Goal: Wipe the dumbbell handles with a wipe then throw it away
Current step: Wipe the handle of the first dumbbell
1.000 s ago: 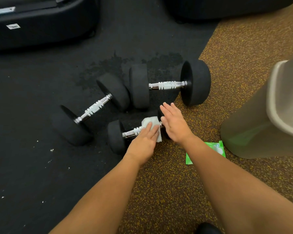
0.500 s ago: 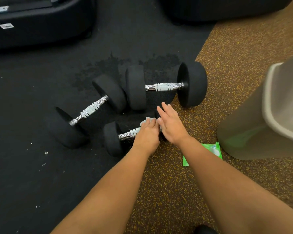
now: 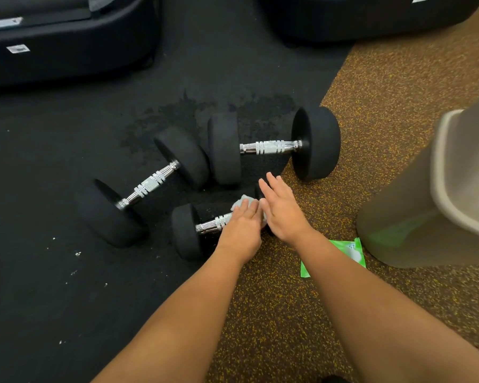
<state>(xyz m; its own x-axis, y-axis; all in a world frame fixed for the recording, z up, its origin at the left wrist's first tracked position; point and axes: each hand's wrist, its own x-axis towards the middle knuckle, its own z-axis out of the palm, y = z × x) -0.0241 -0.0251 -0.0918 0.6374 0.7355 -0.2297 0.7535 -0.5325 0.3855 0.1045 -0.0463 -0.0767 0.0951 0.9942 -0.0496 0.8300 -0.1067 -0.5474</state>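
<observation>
Flanking the nearest dumbbell: bin, green packet.

Left hand palm-down, right hand flat, fingers extended.

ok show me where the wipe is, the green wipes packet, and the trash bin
wipe (image 3: 245, 202): head view, on the bunched white part showing above the left hand's fingers.
green wipes packet (image 3: 348, 250): head view, on its upper right part beside the forearm.
trash bin (image 3: 398, 222): head view, on its outer wall.
</observation>
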